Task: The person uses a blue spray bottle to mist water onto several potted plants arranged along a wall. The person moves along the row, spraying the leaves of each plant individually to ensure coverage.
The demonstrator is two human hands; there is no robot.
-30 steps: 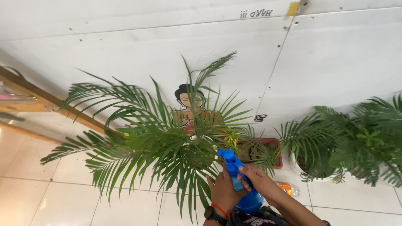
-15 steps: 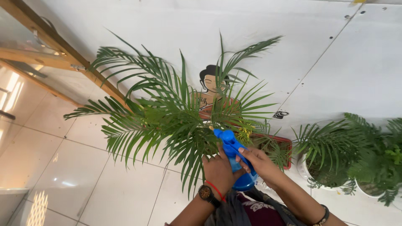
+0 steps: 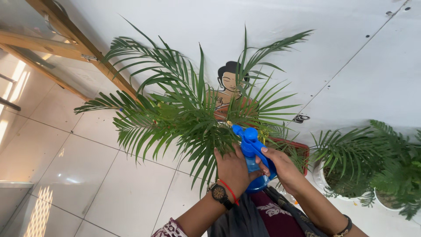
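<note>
A blue spray bottle is held between both hands in front of me, its nozzle against the fronds of a tall green palm plant. My left hand, with a watch and a red thread at the wrist, wraps the bottle's left side. My right hand grips the trigger and neck from the right, a finger over the blue pump head. The bottle's lower body is partly hidden behind my hands.
A red rectangular planter sits behind the bottle against the white panelled wall, which carries a small painted figure. Two more potted plants in white pots stand at the right. A wooden frame runs at upper left. The floor is glossy pale tile.
The view has swung left and down, so the palm sits more central and more floor shows. Both hands keep hold of the bottle, which has risen slightly toward the fronds.
</note>
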